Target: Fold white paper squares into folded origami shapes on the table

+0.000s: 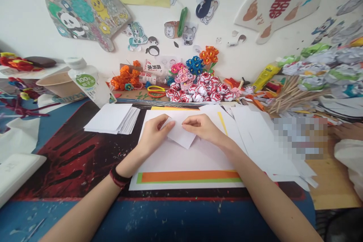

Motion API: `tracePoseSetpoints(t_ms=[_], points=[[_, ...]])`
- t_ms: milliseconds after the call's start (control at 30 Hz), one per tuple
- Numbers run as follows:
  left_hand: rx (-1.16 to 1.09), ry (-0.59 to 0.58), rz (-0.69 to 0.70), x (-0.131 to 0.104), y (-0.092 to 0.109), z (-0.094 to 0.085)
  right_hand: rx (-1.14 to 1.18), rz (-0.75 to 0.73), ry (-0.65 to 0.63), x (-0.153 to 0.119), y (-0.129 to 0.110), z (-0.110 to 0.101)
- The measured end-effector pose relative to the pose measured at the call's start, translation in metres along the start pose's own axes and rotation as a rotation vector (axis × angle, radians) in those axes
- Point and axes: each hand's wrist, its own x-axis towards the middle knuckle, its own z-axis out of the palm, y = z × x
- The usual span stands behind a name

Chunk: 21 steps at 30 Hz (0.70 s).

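Observation:
A small white square of paper (pixel 183 136) hangs cornerwise between my two hands, one corner pointing down toward me. My left hand (pixel 158 130) pinches its left side between thumb and fingers. On the other side, my right hand (pixel 202 127) grips the paper's upper right part with thumb and fingertips. Beneath them lies a large white sheet (pixel 170 159) with orange (pixel 190 176) and green strips along its near edge. Left of my hands sits a stack of white paper squares (pixel 109 118).
A white bottle (pixel 89 81) leans by a paper cup (pixel 58 83) at the back left. Red-and-white paper flowers (pixel 202 89) line the wall. More white sheets (pixel 258 140) spread rightward, near paper flowers on sticks (pixel 295 92). Another person's hand (pixel 347 130) shows at the right edge.

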Motion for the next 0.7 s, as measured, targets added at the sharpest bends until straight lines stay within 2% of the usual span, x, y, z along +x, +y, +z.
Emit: tracePoseSetpoints(t_ms=[300,367,433,567,633,700], points=[[-0.017,0.035,0.015,-0.004,0.001,0.004,0.012,-0.051,-0.001,-0.002,-0.007,0.002],[-0.058,0.099,0.020,-0.003,-0.002,0.000,0.025,-0.048,0.004,-0.002,-0.006,0.000],[-0.146,0.211,0.010,0.001,-0.006,-0.008,0.044,-0.041,0.006,-0.002,-0.004,-0.003],[-0.385,0.440,-0.097,0.010,-0.014,-0.026,0.027,-0.015,0.031,-0.001,0.000,-0.008],[-0.458,0.471,-0.143,0.012,-0.016,-0.029,0.042,0.003,0.059,0.000,-0.001,-0.008],[-0.496,0.444,-0.145,0.011,-0.014,-0.025,0.086,-0.002,0.061,0.000,-0.004,-0.005]])
